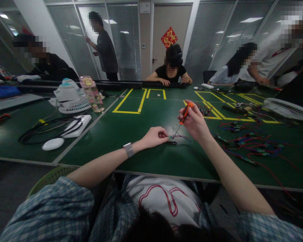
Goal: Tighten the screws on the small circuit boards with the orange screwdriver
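Observation:
My right hand (195,121) is closed around an orange-handled screwdriver (185,113), whose thin shaft slants down to the left. Its tip meets a small dark part (172,143) lying on the green table (141,148). My left hand (154,136), with a watch on the wrist, pinches that part's wire end beside the tip. Thin red and blue wires (183,137) trail from the part to the right.
A tangle of coloured wires and small boards (249,144) lies at the right. At the left are a white fan (69,95), a pink-lidded bottle (92,94), black cables (45,129) and a white mouse (53,144). Other people sit and stand along the table's far side.

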{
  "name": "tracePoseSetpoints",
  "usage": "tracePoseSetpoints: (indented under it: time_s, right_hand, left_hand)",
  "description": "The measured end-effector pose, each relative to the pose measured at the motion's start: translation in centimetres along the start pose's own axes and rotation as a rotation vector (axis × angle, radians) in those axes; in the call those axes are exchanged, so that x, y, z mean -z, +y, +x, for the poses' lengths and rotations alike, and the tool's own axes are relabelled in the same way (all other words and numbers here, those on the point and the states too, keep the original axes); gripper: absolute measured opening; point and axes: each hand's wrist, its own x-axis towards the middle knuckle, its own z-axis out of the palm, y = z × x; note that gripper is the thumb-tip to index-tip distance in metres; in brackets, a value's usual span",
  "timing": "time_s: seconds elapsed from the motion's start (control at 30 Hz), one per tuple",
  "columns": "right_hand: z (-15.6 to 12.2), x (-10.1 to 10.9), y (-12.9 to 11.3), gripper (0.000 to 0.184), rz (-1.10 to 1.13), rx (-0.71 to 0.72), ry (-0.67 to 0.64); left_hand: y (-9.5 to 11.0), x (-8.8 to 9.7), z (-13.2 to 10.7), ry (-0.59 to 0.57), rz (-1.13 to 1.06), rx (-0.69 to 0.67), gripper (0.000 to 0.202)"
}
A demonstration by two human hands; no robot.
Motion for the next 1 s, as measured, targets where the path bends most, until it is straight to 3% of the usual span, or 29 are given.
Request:
tracePoseSetpoints:
  time_s: [0.17,0.43,1.0]
  right_hand:
    - [-0.14,-0.04,0.12,0.039,-0.077,-0.043,0.007]
    - [-0.46,-0.39,0.34,0.038,-0.195,-0.088,-0.047]
    - [-0.52,0.01,0.54,0.033,-0.286,0.049,-0.061]
  left_hand:
    - [-0.42,0.1,0.12,0.063,0.076,0.02,0.006]
    - [-0.65,0.02,0.08,0.03,0.145,0.029,0.008]
    - [-0.64,-0.08,-0.02,0.013,0.182,0.013,0.006]
